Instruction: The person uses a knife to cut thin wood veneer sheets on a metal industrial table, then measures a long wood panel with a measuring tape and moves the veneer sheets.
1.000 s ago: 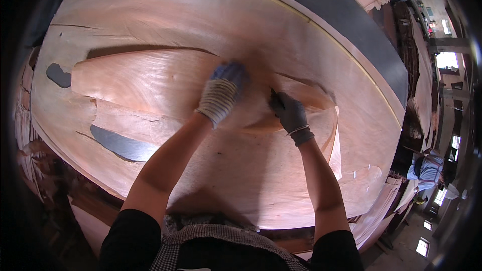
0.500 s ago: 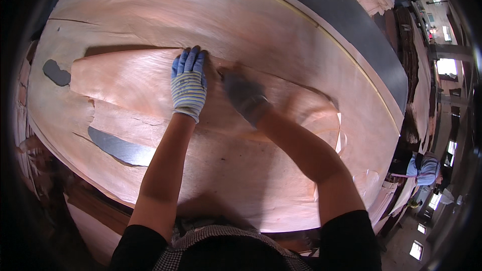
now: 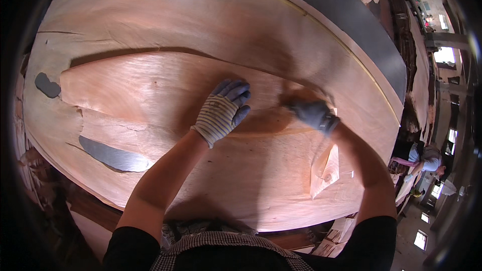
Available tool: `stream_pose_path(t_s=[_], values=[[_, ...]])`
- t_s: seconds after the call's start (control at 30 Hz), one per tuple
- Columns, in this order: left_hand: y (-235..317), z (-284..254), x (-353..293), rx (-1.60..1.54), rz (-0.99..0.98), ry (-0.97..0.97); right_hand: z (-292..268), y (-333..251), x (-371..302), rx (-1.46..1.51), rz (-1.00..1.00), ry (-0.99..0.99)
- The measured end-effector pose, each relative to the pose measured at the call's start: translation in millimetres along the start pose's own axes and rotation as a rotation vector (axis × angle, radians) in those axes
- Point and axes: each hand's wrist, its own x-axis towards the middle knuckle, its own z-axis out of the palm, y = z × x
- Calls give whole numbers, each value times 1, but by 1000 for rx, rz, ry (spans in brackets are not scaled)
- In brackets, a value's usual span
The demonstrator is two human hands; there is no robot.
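Note:
A long, loose piece of thin wood veneer (image 3: 120,83) lies over a large veneer sheet (image 3: 165,15), its far edge casting a dark shadow. My left hand (image 3: 223,110), in a striped glove with blue fingers, rests on the loose piece with its fingers extended. At that piece's right end is my right hand (image 3: 314,114), in a dark grey-blue glove, with its fingers curled; what they hold, if anything, is hidden. Just nearer than the right hand, a pale pointed veneer scrap (image 3: 329,170) lies on the sheet.
Dark openings show in the sheet, a small one (image 3: 47,85) at far left and a longer one (image 3: 113,154) nearer. A thin yellow strip (image 3: 307,16) runs along the far side, beside a dark grey band (image 3: 346,12). Another person (image 3: 427,160) is at the right, near stacked veneer (image 3: 419,80).
My left hand has slid right and nearer across the veneer. My right hand has swept right to the piece's end. The pointed scrap now shows more fully below it.

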Motion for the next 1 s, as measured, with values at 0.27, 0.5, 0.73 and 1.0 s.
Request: stream_pose_path(t_s=[0.27,0.5,0.73,1.0], values=[[-6,6,-5,34,38,49,-34,-6,42,145,164,184],[-1,12,1,56,7,22,-52,-62,210,607,187,-356],[-6,14,-6,143,15,41,-13,-31,47,-239,336,-339],[-2,5,-1,186,54,27,21,-48,-78,-113,699,-17]])
